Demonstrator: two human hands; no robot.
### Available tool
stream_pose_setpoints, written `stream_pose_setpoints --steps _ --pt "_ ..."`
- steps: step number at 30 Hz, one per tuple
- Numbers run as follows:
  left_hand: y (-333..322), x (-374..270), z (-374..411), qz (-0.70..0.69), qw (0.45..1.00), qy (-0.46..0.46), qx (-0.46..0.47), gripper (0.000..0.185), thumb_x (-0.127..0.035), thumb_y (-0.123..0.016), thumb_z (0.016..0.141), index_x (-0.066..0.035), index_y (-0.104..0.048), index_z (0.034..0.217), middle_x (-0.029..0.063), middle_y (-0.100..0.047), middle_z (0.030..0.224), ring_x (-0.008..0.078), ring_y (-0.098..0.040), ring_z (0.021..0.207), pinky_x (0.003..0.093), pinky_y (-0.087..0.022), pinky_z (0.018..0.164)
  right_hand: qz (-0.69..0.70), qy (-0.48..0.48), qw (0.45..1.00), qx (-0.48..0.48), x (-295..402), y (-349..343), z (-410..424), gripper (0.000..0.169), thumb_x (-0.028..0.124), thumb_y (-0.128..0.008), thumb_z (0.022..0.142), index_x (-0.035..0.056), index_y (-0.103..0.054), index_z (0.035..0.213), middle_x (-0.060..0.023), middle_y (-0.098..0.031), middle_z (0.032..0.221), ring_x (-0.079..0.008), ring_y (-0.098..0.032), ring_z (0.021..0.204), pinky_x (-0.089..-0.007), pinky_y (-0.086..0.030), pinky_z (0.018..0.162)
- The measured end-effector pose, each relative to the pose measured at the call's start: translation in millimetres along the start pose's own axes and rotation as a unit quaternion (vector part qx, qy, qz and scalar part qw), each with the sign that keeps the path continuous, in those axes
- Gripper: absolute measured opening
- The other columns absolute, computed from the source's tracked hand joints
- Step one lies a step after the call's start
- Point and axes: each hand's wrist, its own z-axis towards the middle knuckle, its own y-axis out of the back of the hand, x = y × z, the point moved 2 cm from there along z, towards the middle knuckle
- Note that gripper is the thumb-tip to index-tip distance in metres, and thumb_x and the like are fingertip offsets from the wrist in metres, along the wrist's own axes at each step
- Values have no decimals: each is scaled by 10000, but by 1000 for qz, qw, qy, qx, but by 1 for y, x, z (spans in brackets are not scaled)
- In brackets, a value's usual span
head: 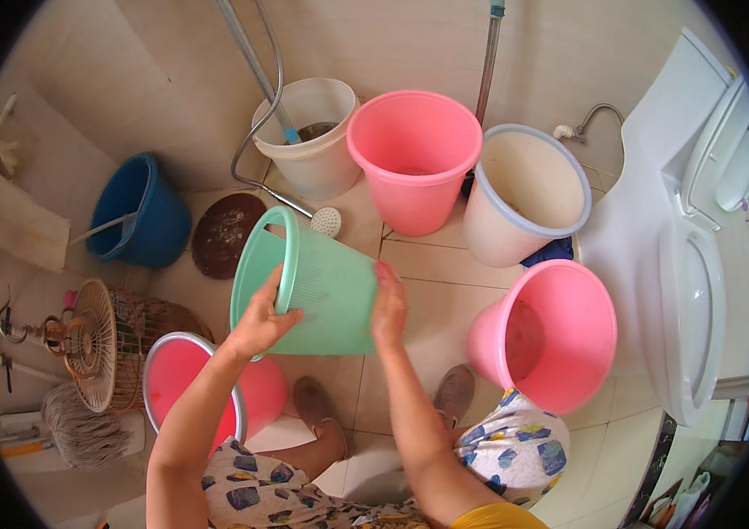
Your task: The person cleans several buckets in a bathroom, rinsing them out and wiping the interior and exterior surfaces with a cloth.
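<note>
A mint-green plastic bucket [328, 291] lies tilted on its side in the air before me, its mouth towards the left. My left hand [265, 317] grips its rim, thumb on the outside wall. Against the base, at its right end, rests my right hand [389, 307], fingers over the bottom edge. A pink bucket with a pale rim [265, 397] is at my lower left, partly behind my left forearm. Another pink bucket [556, 337] leans with its mouth towards me at the right. Beyond the green bucket a shower head [326, 222] lies on the tiled floor.
Along the wall stand a white bucket with dark contents [308, 165], a pink bucket [414, 192] and a cream bucket [513, 218]. A toilet [692, 317] is at the right. At the left are a blue bucket [156, 225], a birdcage [126, 344], a mop head [86, 426] and a dark round lid [227, 235].
</note>
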Motion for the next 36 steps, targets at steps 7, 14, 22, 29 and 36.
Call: stream_pose_setpoints --steps 7,14,22,29,36 --pt "5 5 0 37 999 -17 24 711 75 -587 815 -23 -317 1465 107 -491 1344 198 -432 1269 324 -337 1055 -55 -51 992 -99 -81 0 -10 352 69 -389 973 2 -532 1288 -169 -520 1359 -316 -500 1244 -393 -376 1057" --pt "5 7 -6 46 999 -22 15 664 56 -574 820 -16 -352 1443 118 -507 1321 209 -441 1253 334 -343 1045 -127 12 985 -116 -53 -8 -15 403 -67 -405 917 -14 -499 1306 -187 -504 1372 -315 -468 1297 -373 -360 1094" --pt "3 8 -11 101 995 6 25 675 43 -583 812 1 -343 1441 133 -589 1129 192 -536 1029 317 -426 891 104 -14 976 -190 -42 12 11 414 -69 -392 905 -29 -503 1302 -207 -551 1292 -320 -545 1205 -411 -421 1032" --pt "-6 8 -4 127 990 -38 49 700 34 -594 791 -4 -343 1443 152 -627 971 196 -591 862 311 -472 777 127 -83 985 80 -9 -16 37 386 116 -354 986 -63 -550 1267 -173 -538 1350 -252 -549 1199 -343 -382 1049" --pt "-10 0 -13 164 983 36 77 687 38 -594 778 -8 -375 1427 161 -625 1011 227 -600 919 326 -471 822 53 156 980 113 107 -52 9 544 392 -255 1045 10 -492 1350 -171 -456 1433 -266 -408 1350 -475 -208 1146"
